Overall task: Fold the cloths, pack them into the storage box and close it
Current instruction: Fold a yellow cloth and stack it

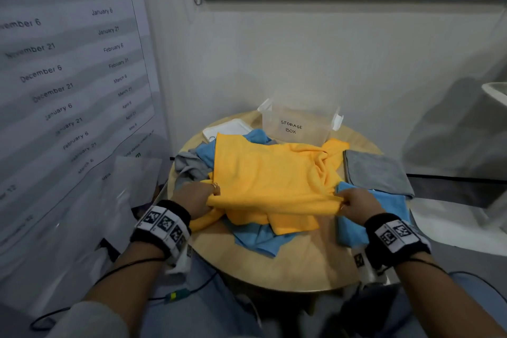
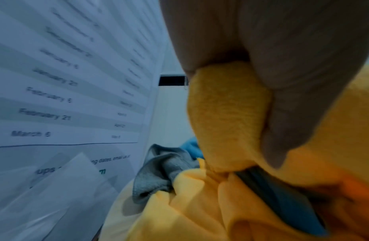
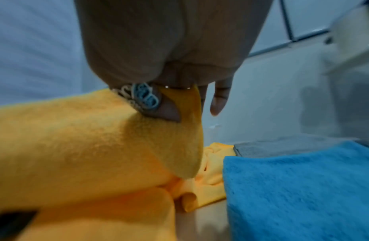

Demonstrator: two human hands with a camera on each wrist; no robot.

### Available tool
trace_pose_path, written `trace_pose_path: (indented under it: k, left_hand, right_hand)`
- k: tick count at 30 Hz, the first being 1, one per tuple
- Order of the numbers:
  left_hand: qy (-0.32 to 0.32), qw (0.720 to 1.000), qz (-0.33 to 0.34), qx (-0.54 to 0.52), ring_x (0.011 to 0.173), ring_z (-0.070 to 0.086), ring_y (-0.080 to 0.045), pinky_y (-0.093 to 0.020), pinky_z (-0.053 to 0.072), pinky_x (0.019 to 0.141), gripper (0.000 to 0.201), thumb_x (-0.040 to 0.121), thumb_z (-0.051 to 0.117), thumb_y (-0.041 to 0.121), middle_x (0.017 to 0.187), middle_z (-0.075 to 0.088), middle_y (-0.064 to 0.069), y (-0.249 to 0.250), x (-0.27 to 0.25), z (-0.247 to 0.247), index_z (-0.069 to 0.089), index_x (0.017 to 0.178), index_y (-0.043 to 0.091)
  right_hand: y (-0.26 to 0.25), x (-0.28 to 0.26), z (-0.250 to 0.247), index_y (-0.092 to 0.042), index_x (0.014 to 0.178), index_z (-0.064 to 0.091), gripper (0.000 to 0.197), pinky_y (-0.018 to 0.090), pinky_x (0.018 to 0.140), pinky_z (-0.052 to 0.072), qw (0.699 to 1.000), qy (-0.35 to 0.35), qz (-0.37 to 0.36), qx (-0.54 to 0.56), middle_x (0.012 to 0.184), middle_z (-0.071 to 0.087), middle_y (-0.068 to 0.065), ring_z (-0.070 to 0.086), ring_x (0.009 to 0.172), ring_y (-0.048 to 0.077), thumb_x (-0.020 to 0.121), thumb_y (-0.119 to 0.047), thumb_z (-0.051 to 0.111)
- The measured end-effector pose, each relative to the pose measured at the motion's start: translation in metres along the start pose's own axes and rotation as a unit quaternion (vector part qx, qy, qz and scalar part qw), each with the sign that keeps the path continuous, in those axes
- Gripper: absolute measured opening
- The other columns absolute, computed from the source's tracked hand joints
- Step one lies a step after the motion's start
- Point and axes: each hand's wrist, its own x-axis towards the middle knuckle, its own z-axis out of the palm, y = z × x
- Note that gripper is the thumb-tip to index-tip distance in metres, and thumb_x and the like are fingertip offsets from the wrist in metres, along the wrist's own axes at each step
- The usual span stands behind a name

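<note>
A large yellow cloth (image 1: 263, 173) lies spread over the middle of the round wooden table (image 1: 301, 263). My left hand (image 1: 197, 197) pinches its near left corner, and my right hand (image 1: 354, 203) pinches its near right corner, so the near edge is stretched between them. In the left wrist view the yellow cloth (image 2: 226, 117) bulges out between my curled fingers. In the right wrist view the yellow cloth (image 3: 96, 146) hangs from my pinching fingers. The clear storage box (image 1: 296, 123), labelled and open, stands at the back of the table.
Blue cloths (image 1: 260, 241) and a crumpled grey cloth (image 1: 189, 167) lie under and around the yellow one. A folded grey cloth (image 1: 375, 170) rests at the right, over a blue cloth (image 1: 384, 200). The white lid (image 1: 227, 129) lies left of the box. A printed poster (image 1: 60, 63) hangs close on the left.
</note>
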Motion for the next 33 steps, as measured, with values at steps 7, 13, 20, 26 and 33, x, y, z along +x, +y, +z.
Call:
trace_pose_path:
  k: [7,13,20,26,33]
  left_hand:
    - [-0.084,0.991,-0.055,-0.094,0.055,0.037,-0.018,-0.028,0.028,0.054,0.041,0.070,0.070,0.011,0.057,0.035,-0.001,-0.035,-0.022,-0.006,0.034,0.052,0.017]
    - [-0.183,0.958,-0.116,-0.189,0.052,0.038,-0.013,-0.021,0.029,0.049,0.037,0.070,0.077,0.025,0.059,0.040,-0.001,-0.041,-0.016,-0.005,0.044,0.055,0.016]
    - [0.047,0.763,-0.167,-0.622,0.096,0.050,-0.058,-0.061,0.041,0.091,0.061,0.070,0.081,0.037,0.107,0.053,-0.042,-0.048,0.006,-0.028,0.060,0.112,-0.002]
    - [0.144,0.795,-0.186,-0.559,0.103,0.061,-0.029,-0.044,0.053,0.084,0.036,0.093,0.058,0.025,0.114,0.064,-0.010,-0.060,0.089,-0.016,0.053,0.124,0.007]
    - [0.204,0.790,-0.242,-0.524,0.095,0.059,-0.024,-0.034,0.045,0.084,0.031,0.096,0.051,0.033,0.096,0.065,-0.007,-0.068,0.143,-0.007,0.064,0.110,0.009]
  right_hand:
    - [0.014,-0.033,-0.026,-0.025,0.041,0.038,0.026,0.019,0.051,0.022,0.967,-0.075,-0.049,0.239,0.037,0.034,-0.009,0.032,0.040,0.003,0.061,-0.013,0.049]
    - [0.036,0.007,0.008,-0.010,0.055,0.044,0.037,0.021,0.056,0.028,0.955,-0.123,-0.027,0.267,0.052,0.037,-0.005,0.034,0.046,0.001,0.086,-0.005,0.062]
    - [0.032,0.075,0.023,0.003,0.076,0.065,0.031,0.035,0.081,0.049,0.869,-0.005,0.086,0.487,0.073,0.057,0.020,0.057,0.080,0.028,0.084,-0.027,0.067]
    - [0.016,0.141,0.035,0.000,0.106,0.060,0.028,0.046,0.081,0.049,0.914,0.060,0.201,0.348,0.094,0.057,0.015,0.052,0.087,0.029,0.098,-0.023,0.047]
    - [0.019,0.181,0.053,0.001,0.115,0.059,0.034,0.040,0.090,0.041,0.941,0.082,0.214,0.248,0.119,0.058,0.025,0.052,0.110,0.039,0.098,-0.025,0.044]
